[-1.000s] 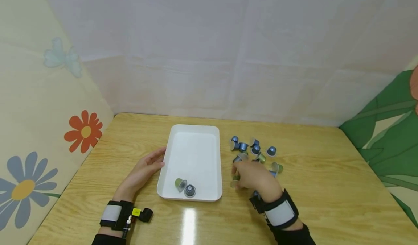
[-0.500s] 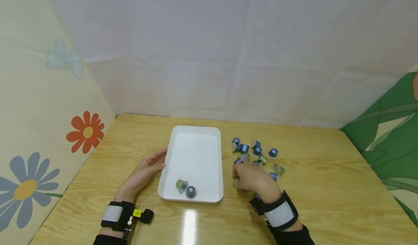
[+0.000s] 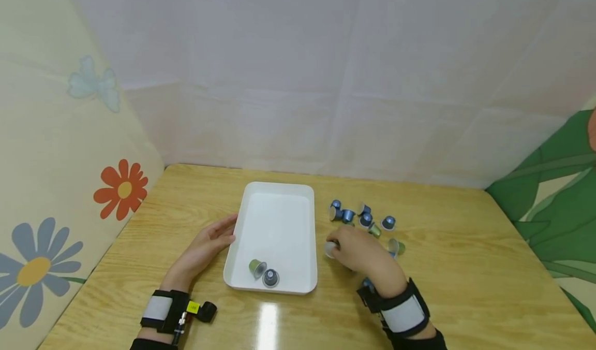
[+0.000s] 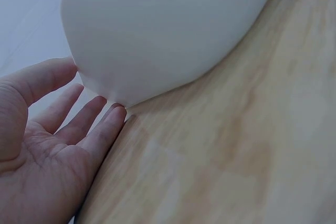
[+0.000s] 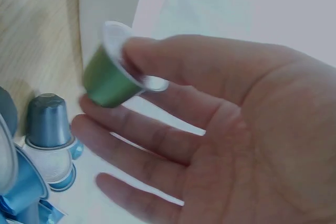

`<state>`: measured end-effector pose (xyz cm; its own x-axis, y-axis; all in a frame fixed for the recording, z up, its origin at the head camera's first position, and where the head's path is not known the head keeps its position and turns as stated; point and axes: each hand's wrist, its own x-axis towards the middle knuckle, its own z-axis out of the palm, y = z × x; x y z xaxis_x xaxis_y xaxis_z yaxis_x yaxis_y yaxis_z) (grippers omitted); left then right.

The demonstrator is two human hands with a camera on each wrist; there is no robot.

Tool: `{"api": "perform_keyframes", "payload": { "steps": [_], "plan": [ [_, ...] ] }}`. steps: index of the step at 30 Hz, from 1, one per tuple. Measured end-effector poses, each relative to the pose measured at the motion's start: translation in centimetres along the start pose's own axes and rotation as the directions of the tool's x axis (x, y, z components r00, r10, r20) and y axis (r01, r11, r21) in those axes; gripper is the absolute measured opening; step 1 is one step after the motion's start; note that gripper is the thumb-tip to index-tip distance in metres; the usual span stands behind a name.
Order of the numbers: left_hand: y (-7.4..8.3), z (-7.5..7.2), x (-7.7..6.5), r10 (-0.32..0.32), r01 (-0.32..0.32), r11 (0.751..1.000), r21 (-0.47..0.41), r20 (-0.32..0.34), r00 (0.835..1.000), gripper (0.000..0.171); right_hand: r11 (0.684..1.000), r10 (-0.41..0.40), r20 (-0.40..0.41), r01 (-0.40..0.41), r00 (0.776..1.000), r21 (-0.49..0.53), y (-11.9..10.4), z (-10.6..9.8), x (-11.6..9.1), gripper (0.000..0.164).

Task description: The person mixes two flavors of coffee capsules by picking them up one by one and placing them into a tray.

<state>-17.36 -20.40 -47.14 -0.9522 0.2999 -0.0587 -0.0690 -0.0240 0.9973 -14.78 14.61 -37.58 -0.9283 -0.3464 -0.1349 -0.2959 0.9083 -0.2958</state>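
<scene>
wooden table (image 3: 475,267), creased backdrop (image 3: 298,91), white tray (image 3: 277,220)

It's green on that green capsule (image 5: 107,85) you pinch, white on your tray (image 3: 279,215) near twelve o'clock, metallic shine on blue capsules (image 3: 365,219) at one, yellow wood grain across your table (image 3: 465,262), red-orange flower (image 3: 124,190) at ten.

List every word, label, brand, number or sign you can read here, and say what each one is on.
None can be read with certainty.
Yellow tag beside the left wrist band: dark marks, too small to read.
Green capsule in the right hand: no legible print on the side shown.
White tray: no legible text.
</scene>
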Motion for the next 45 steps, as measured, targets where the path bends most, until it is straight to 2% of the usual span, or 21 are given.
{"api": "perform_keyframes", "payload": {
  "steps": [6, 19, 23, 27, 33, 37, 43, 45],
  "plan": [
    [0.1, 0.1, 0.1, 0.0, 0.0, 1.0, 0.003, -0.004, 1.0, 0.064, 0.999, -0.035, -0.07, 0.033, 0.997, -0.032, -0.2, -0.5, -0.3, 0.025],
    [0.2, -0.1, 0.0, 0.001, -0.001, 1.0, 0.014, 0.002, 1.0, 0.066, 0.999, -0.038, -0.13, 0.036, 0.991, -0.013, -1.6, -0.7, -0.9, 0.028],
    [0.1, -0.1, 0.0, 0.006, -0.006, 1.0, 0.015, 0.001, 1.0, 0.065, 0.997, -0.065, -0.149, 0.059, 0.987, -0.043, -2.2, -0.6, -1.1, 0.027],
    [-0.1, -0.2, -0.2, 0.001, -0.001, 1.0, 0.031, 0.001, 1.0, 0.066, 0.991, -0.129, -0.171, 0.12, 0.977, -0.058, -2.8, -0.4, -1.5, 0.026],
    [-0.2, -0.2, -0.1, -0.004, 0.004, 0.999, 0.035, -0.005, 1.0, 0.065, 0.958, -0.278, -0.198, 0.257, 0.94, -0.125, -4.2, -0.3, -1.8, 0.024],
    [0.0, -0.2, 0.0, 0.005, -0.005, 1.0, 0.023, 0.002, 1.0, 0.065, 0.935, -0.352, -0.196, 0.333, 0.915, -0.125, -4.9, -0.1, -2.0, 0.023],
    [0.0, -0.1, 0.0, 0.011, -0.011, 1.0, 0.014, 0.011, 1.0, 0.066, 0.865, -0.494, -0.195, 0.457, 0.847, -0.21, -5.9, 0.7, -1.8, 0.029],
    [0.0, -0.2, 0.0, 0.007, -0.008, 1.0, 0.012, 0.011, 1.0, 0.066, 0.846, -0.524, -0.185, 0.482, 0.831, -0.228, -6.2, 1.0, -1.7, 0.029]
  ]
}}
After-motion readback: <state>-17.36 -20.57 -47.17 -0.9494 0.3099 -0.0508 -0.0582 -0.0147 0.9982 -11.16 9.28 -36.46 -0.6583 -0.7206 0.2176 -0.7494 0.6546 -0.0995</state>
